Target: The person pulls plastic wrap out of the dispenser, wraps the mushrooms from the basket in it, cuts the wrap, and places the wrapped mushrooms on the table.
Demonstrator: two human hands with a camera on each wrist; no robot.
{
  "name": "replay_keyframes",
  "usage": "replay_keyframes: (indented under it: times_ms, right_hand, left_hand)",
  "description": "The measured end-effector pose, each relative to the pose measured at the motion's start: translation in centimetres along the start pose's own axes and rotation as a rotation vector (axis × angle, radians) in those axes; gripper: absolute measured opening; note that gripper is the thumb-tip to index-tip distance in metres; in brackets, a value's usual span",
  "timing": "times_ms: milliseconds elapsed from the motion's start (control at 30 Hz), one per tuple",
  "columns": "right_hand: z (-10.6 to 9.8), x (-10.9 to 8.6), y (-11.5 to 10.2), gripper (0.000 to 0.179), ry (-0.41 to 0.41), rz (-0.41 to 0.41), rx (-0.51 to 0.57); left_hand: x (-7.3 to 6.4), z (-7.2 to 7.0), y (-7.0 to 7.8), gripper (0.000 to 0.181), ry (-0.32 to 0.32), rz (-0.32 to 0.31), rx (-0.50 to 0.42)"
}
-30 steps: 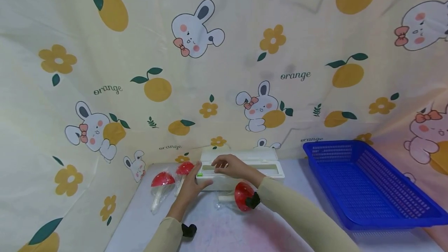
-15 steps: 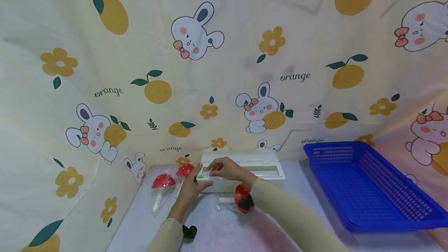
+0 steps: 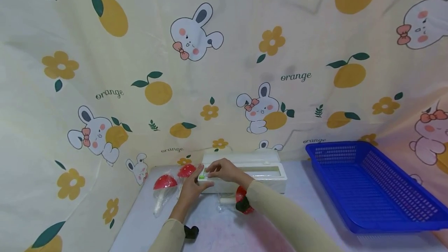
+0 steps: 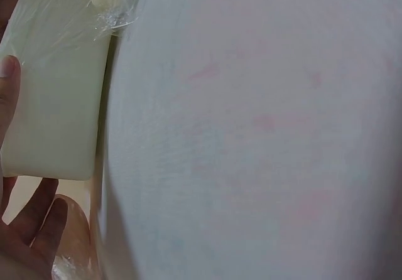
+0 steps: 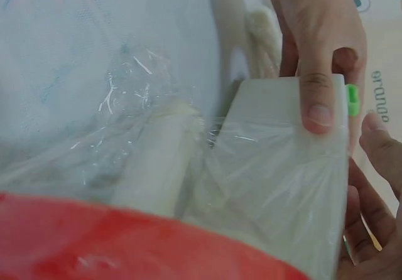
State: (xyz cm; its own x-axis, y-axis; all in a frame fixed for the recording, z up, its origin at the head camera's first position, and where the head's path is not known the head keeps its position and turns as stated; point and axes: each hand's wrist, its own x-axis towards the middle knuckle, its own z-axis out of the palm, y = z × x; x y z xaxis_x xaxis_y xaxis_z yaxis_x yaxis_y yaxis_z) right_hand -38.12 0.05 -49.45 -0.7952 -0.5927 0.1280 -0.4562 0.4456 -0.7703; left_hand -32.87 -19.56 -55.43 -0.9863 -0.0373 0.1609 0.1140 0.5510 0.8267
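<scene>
A white cling film dispenser point(image 3: 245, 185) stands at the back of the table, lid raised and a green slide cutter point(image 5: 352, 100) at its left end. My left hand point(image 3: 190, 189) grips that end, thumb on the front face and fingers round the side. My right hand point(image 3: 224, 170) is over the long opening, fingers loosely bent and fingertips close to the slide cutter. In the right wrist view its thumb stays a little apart from the cutter. Clear film point(image 5: 264, 167) drapes down the dispenser's front onto a red-capped toy mushroom point(image 5: 157, 161), partly hidden by my right sleeve in the head view.
Two more red-capped toy mushrooms in clear wrap, a nearer one point(image 3: 165, 184) and one behind it point(image 3: 186, 170), lie left of the dispenser. A blue plastic basket point(image 3: 350, 221) sits on the right. A printed cloth point(image 3: 224, 69) hangs right behind the table.
My right hand has moved left along the opening, its fingertips coming close to the green slide cutter. My left hand keeps its grip on the dispenser's end.
</scene>
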Motion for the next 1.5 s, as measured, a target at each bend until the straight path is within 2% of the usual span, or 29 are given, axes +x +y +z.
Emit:
replay_keyframes:
  times_ms: [200, 633, 933, 1133, 1367, 1500]
  right_hand:
    - [0.6, 0.0, 0.0, 0.013, 0.029, -0.005, 0.02]
    - [1.5, 0.1, -0.1, 0.009, 0.068, 0.063, 0.037]
    - [2.1, 0.2, 0.0, 0.009, 0.095, 0.03, 0.0]
    - [2.2, 0.2, -0.1, 0.01, 0.098, 0.019, 0.013]
    - [2.2, 0.2, -0.2, 0.01, 0.113, 0.012, 0.006]
    - [2.2, 0.1, -0.3, 0.01, 0.116, 0.013, 0.004]
  left_hand:
    - [-0.5, -0.1, 0.2, 0.09, 0.013, -0.019, -0.022]
    - [-0.3, 0.1, -0.1, 0.09, 0.015, -0.003, -0.028]
    - [-0.2, 0.1, -0.2, 0.09, 0.008, -0.005, -0.029]
    - [-0.1, 0.1, -0.1, 0.089, 0.016, -0.009, -0.021]
    - [-0.1, 0.0, 0.0, 0.087, 0.026, 0.037, -0.011]
    - [-0.1, 0.0, -0.1, 0.087, 0.024, 0.023, -0.014]
